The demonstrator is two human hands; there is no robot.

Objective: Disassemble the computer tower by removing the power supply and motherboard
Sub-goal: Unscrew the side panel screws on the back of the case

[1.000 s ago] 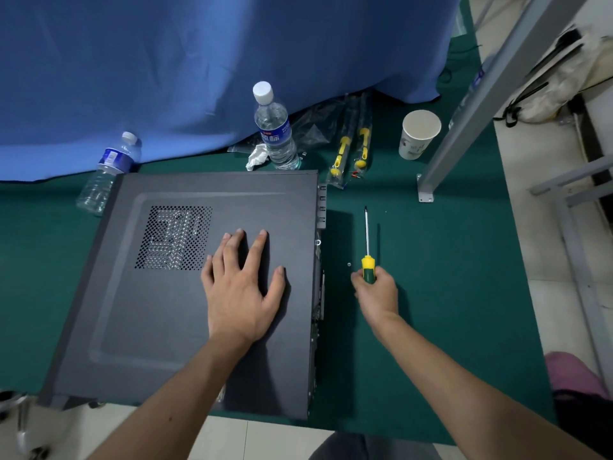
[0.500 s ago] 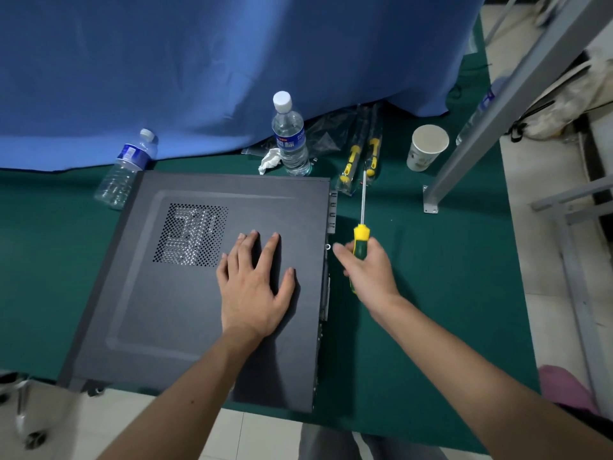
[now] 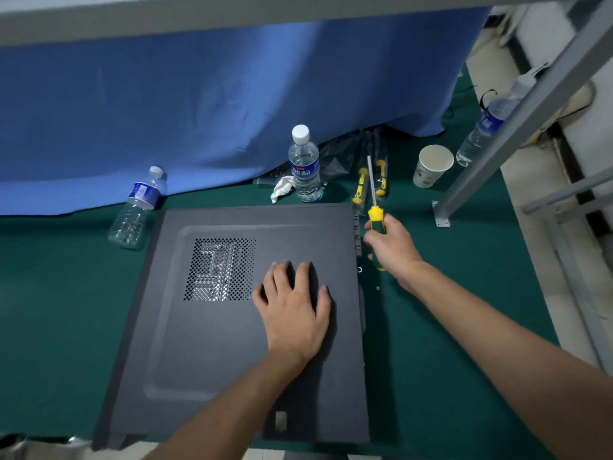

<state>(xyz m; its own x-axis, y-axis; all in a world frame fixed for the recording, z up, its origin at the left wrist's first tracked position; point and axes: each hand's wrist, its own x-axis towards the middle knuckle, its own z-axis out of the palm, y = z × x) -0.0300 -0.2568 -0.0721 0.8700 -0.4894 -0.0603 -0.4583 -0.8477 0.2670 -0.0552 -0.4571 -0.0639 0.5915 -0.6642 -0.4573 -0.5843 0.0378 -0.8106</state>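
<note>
One computer tower (image 3: pixel 232 327) lies flat at the table's (image 3: pixel 447 327) near edge, dark grey, side panel on, one perforated vent. My left hand (image 3: pixel 293 313) presses on it, fingers spread; my right hand (image 3: pixel 391 250) grips one screwdriver (image 3: pixel 375 214). Three water bottles (image 3: pixel 304 164), one paper cup (image 3: pixel 431 166).

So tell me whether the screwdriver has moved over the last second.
Yes. The right hand carried the screwdriver away from the person, toward the tower's far right corner.

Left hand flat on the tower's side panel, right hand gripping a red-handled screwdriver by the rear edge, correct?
Not quite: the head view shows the screwdriver handle is yellow and green, not red. The left hand does lie flat on the side panel, and the right hand grips the screwdriver.
</note>
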